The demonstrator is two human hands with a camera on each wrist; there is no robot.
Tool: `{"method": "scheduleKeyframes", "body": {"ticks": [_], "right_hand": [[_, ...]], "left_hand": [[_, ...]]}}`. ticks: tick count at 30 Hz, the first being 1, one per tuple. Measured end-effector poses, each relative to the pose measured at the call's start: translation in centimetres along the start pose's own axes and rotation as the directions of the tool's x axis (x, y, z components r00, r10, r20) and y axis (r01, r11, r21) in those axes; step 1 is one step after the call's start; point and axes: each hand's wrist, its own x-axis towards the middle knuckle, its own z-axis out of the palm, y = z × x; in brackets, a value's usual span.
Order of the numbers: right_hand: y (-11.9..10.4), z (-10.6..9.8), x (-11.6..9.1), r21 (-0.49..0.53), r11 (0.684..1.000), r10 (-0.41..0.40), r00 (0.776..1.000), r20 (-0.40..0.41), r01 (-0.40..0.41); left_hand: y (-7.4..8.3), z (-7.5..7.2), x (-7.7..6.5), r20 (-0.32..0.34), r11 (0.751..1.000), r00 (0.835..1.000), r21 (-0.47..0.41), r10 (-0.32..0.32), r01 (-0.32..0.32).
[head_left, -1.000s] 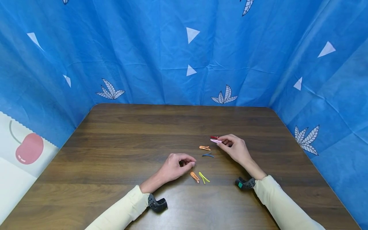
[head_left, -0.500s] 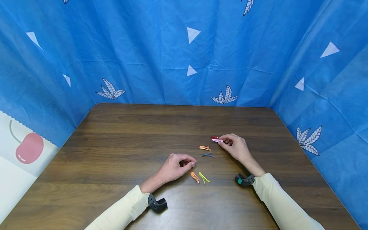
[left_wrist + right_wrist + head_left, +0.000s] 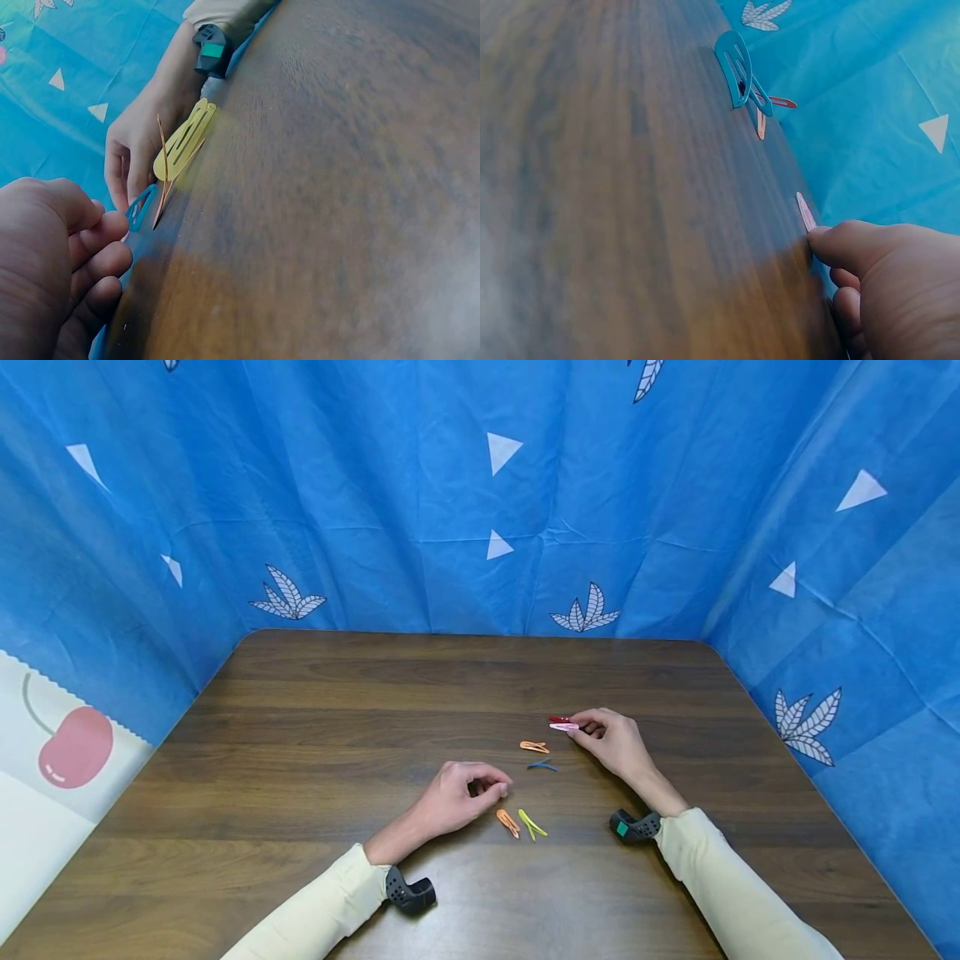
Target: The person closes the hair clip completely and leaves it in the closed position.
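My right hand [image 3: 611, 745] pinches a pink snap hair clip [image 3: 562, 727] between thumb and fingertips, low over the table. Right behind it lies a red hair clip [image 3: 558, 719], partly covered by the fingers. In the right wrist view the tip of the pink clip [image 3: 805, 210] sticks out past the thumb. My left hand [image 3: 459, 795] rests on the table with loosely curled fingers and holds nothing. Nearest to it are an orange hair clip [image 3: 507, 823] and a yellow one [image 3: 532, 824], its prongs spread. A blue clip [image 3: 542, 765] and another orange clip [image 3: 535, 747] lie between the hands.
The brown wooden table [image 3: 337, 693] reaches back to a blue patterned curtain [image 3: 420, 485]. More curtain hangs along the right side. At the left edge is a white cloth with a cherry print [image 3: 75, 747]. Each wrist wears a dark camera band [image 3: 411, 893].
My right hand, with the pink hair clip, has shifted very slightly beside the red one. My left hand and the other clips have stayed where they were.
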Motion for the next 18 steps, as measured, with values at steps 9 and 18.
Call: {"method": "scheduleKeyframes", "body": {"ticks": [9, 18], "right_hand": [[0.19, 0.0, 0.01, 0.003, 1.0, 0.011, 1.0, -0.006, -0.011], [0.33, 0.09, 0.05, 0.009, 1.0, 0.009, 1.0, -0.012, -0.009]], "left_hand": [[0.11, 0.03, 0.02, 0.002, 1.0, 1.0, -0.004, -0.007, 0.007], [-0.01, 0.17, 0.0, 0.005, 1.0, 1.0, 0.0, -0.012, 0.012]]}}
